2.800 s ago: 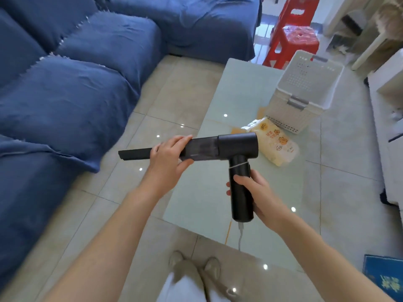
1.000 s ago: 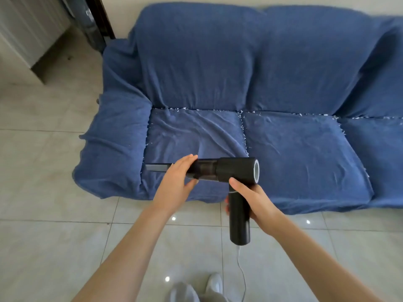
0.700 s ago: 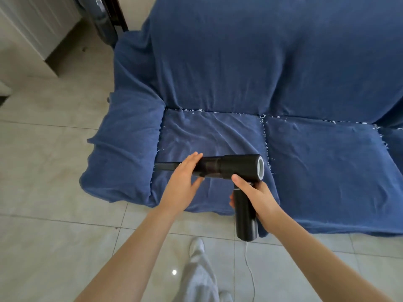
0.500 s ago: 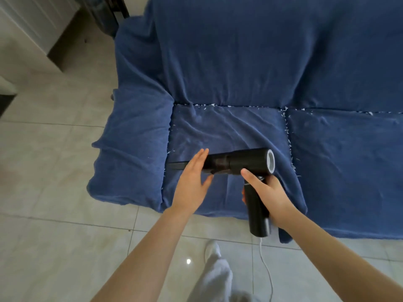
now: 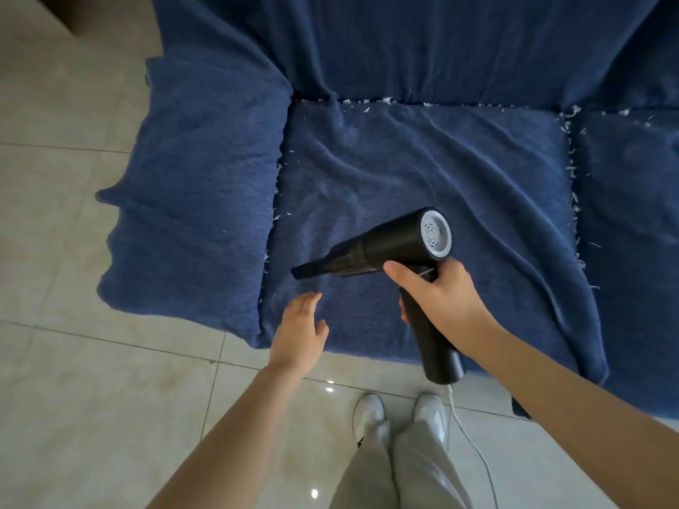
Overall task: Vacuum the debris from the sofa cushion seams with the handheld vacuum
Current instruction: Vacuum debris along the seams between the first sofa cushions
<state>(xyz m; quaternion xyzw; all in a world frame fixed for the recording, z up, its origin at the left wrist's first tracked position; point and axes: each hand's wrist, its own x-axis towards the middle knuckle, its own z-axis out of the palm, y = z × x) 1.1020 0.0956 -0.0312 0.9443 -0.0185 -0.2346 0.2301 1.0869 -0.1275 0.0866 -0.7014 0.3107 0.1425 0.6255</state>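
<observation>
One black handheld vacuum (image 5: pixel 389 247) is in view, held in the air above the left seat cushion (image 5: pixel 422 178) of a blue sofa (image 5: pixel 404 42). Its narrow nozzle (image 5: pixel 312 269) points left and slightly down toward the seam between that cushion and the padded armrest (image 5: pixel 198 185), and its pale round rear vent faces up and right. One thin white cord (image 5: pixel 474 446) hangs from the bottom of the handle down to the tiled floor (image 5: pixel 73 416).

Two seat cushions can be counted: the left one in full, and part of a second (image 5: pixel 632 200) at the right edge. White scraps of debris (image 5: pixel 573 178) lie in three seams: along the left seam beside the armrest, along the far seam under the backrest, and thickly along the seam between the two cushions.

Two hands show. The right hand (image 5: pixel 441 299) is curled round the vacuum's handle just under the body, with the thumb lying up against the underside of the barrel. The left hand (image 5: pixel 299 332) holds nothing; its fingers are straight and loosely together, the thumb out to the side, and it hangs over the near edge of the left cushion, below the nozzle and apart from it. Whether it touches the fabric cannot be told.

Two pale shoes (image 5: pixel 371 416) and grey trouser legs stand on the floor, near the sofa's front.
</observation>
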